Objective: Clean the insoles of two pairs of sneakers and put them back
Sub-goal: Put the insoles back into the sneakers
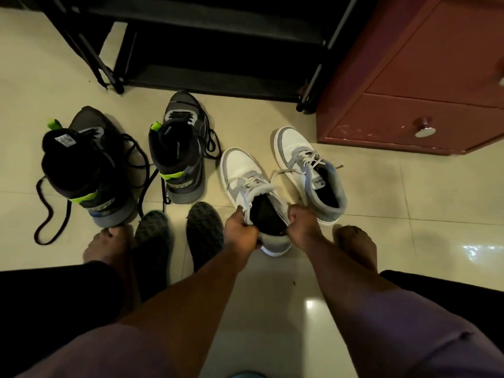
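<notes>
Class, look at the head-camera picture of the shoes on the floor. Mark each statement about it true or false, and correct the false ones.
1. Both hands grip the collar of the same white and grey sneaker: the left hand on one side, the right hand on the other. True.
2. Two dark insoles lie on the floor near the dark sneakers. True.
3. The other white sneaker lies tipped on its side. False: it stands upright on its sole.
4. The dark sneakers' laces are tied in neat bows. False: they trail loose on the floor.
5. A reddish drawer cabinet stands beside the black shoe rack. True.
</notes>
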`<act>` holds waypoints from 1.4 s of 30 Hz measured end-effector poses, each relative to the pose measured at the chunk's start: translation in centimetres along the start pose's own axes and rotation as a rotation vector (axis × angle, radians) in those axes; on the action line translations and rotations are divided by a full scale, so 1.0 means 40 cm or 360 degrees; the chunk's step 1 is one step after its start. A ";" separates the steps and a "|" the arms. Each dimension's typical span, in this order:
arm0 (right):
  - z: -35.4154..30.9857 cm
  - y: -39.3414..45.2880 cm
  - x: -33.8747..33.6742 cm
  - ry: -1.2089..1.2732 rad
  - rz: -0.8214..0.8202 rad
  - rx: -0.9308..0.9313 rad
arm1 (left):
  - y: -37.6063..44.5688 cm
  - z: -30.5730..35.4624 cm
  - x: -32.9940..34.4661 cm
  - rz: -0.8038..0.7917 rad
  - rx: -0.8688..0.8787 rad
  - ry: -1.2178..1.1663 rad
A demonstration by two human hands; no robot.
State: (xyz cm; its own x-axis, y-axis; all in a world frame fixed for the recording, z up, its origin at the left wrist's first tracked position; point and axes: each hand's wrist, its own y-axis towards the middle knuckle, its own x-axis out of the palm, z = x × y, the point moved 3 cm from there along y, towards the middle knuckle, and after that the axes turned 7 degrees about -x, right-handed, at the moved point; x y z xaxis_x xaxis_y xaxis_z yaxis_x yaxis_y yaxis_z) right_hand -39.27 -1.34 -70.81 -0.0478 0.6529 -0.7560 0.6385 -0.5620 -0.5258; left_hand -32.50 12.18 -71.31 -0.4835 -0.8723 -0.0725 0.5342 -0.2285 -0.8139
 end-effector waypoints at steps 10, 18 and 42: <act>0.012 0.053 0.026 -0.0012 -0.0003 0.0370 | 0.017 -0.018 0.049 0.0036 0.0039 0.0294; 0.004 0.065 0.031 0.0030 0.0005 0.0370 | 0.040 0.009 0.057 -0.0030 -0.0017 0.0768; -0.104 -0.015 -0.012 0.0829 0.0760 0.0328 | 0.103 0.065 -0.200 0.0305 0.0392 0.1041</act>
State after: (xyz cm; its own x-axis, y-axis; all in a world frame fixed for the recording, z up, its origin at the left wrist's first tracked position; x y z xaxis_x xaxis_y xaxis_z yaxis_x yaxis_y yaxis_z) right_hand -36.45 0.80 -68.50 0.6034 0.4409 -0.6645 0.3387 -0.8961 -0.2871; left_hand -24.64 17.08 -72.56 -0.6403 -0.4875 -0.5936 0.7547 -0.2554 -0.6043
